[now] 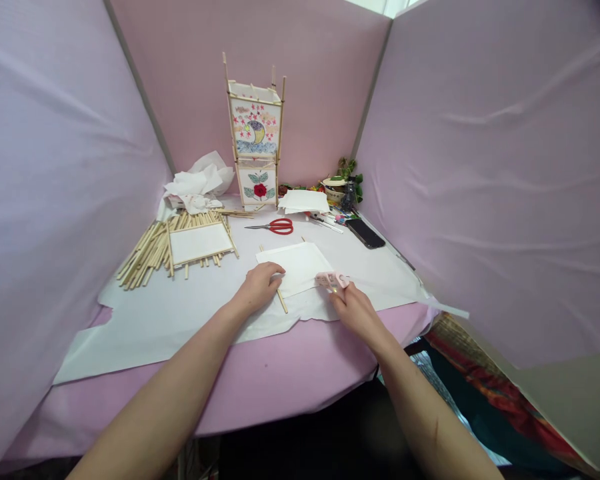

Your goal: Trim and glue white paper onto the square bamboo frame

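Two bare arms (165, 393) reach out from the near side. The left hand (257, 289) lies low and flat, with its fingers pointing right. The right hand (357, 312) is just to the right, its fingers pinched together and pointing far.

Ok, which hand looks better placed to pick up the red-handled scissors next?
Probably the left hand: it rests on the white paper sheet, closer to the red-handled scissors, and shows nothing held. The right hand is holding a pink handheld item.
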Action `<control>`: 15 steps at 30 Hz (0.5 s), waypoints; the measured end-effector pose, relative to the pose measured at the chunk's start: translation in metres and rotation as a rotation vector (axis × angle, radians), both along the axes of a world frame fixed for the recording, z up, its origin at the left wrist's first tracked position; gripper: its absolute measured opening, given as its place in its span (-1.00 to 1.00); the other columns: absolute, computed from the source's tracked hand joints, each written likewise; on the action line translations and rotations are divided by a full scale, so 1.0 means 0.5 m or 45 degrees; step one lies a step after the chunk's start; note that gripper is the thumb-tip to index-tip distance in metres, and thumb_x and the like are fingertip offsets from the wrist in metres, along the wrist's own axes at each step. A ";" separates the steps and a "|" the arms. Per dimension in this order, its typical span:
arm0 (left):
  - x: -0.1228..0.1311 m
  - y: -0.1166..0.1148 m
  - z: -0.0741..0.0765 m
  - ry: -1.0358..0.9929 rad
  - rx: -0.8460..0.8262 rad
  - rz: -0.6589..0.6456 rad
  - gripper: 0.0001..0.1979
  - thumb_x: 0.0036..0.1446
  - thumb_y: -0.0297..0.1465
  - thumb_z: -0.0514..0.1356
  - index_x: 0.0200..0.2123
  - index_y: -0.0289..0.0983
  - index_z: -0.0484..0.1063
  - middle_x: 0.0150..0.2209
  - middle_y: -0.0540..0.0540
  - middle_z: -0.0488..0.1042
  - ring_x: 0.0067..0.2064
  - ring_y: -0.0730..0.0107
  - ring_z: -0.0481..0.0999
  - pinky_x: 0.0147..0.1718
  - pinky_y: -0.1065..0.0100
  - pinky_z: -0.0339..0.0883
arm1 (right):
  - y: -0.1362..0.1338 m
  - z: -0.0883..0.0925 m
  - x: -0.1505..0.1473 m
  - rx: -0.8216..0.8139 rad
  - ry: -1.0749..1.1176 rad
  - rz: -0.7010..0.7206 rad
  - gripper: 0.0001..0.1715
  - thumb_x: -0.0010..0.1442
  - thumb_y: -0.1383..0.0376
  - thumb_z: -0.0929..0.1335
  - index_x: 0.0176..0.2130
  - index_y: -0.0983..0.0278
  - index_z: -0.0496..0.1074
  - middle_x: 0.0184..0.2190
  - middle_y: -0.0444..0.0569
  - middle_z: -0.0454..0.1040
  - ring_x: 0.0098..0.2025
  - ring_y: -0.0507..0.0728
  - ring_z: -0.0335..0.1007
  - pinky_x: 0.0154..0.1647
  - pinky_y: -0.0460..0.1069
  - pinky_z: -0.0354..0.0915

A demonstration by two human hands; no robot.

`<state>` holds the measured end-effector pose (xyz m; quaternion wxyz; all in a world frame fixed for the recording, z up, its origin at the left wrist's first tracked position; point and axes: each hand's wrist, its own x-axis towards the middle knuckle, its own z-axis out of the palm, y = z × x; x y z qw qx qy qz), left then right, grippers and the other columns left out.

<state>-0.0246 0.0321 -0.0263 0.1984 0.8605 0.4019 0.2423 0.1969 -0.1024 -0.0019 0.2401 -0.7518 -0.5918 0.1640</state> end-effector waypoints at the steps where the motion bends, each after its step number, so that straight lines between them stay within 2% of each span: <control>1: 0.000 0.000 0.001 0.005 -0.005 0.002 -0.74 0.14 -0.42 0.05 -0.12 -0.21 0.44 0.00 -0.12 0.47 0.07 0.17 0.40 0.10 0.10 0.23 | -0.001 -0.001 0.001 0.006 -0.045 -0.010 -0.75 0.26 0.24 0.17 -0.15 0.26 0.34 -0.23 0.08 0.46 -0.23 0.22 0.42 -0.25 0.00 0.21; 4: -0.001 0.000 0.001 0.012 -0.014 0.003 -0.73 0.15 -0.42 0.05 -0.11 -0.20 0.44 0.01 -0.12 0.47 0.07 0.16 0.39 0.09 0.09 0.23 | -0.004 -0.002 0.008 0.047 -0.090 -0.081 -0.73 0.26 0.25 0.17 -0.12 0.26 0.35 -0.25 0.08 0.44 -0.30 0.21 0.42 -0.27 0.02 0.21; 7: -0.001 0.001 0.000 0.008 -0.007 -0.006 -0.73 0.15 -0.42 0.05 -0.11 -0.19 0.44 0.01 -0.11 0.47 0.08 0.17 0.39 0.09 0.10 0.23 | -0.001 -0.004 0.028 0.169 0.084 -0.212 -0.69 0.23 0.18 0.21 -0.14 0.27 0.39 -0.20 0.11 0.46 -0.21 0.24 0.42 -0.23 0.04 0.26; 9: -0.001 0.001 -0.002 0.006 0.000 -0.004 -0.74 0.15 -0.42 0.05 -0.12 -0.20 0.44 0.00 -0.11 0.47 0.07 0.17 0.39 0.10 0.11 0.23 | 0.005 -0.004 0.046 0.213 0.390 -0.294 -0.68 0.18 0.13 0.25 -0.18 0.27 0.41 -0.23 0.09 0.47 -0.23 0.22 0.42 -0.28 0.03 0.30; 13: -0.002 0.003 -0.006 0.004 0.005 -0.003 -0.74 0.15 -0.42 0.04 -0.12 -0.19 0.44 0.00 -0.10 0.47 0.07 0.18 0.39 0.11 0.10 0.22 | 0.034 0.002 0.093 0.191 1.144 -0.529 -0.75 0.09 0.15 0.33 -0.27 0.26 0.37 -0.47 -0.09 0.42 -0.49 0.09 0.35 -0.54 -0.06 0.27; 15: -0.002 0.004 -0.006 0.001 0.006 -0.010 -0.74 0.15 -0.42 0.04 -0.12 -0.18 0.43 0.00 -0.10 0.47 0.08 0.18 0.39 0.11 0.11 0.22 | 0.053 0.009 0.117 0.182 1.319 -0.598 -0.87 0.11 0.22 0.31 -0.34 0.24 0.32 -0.58 -0.15 0.33 -0.57 0.04 0.29 -0.59 -0.10 0.24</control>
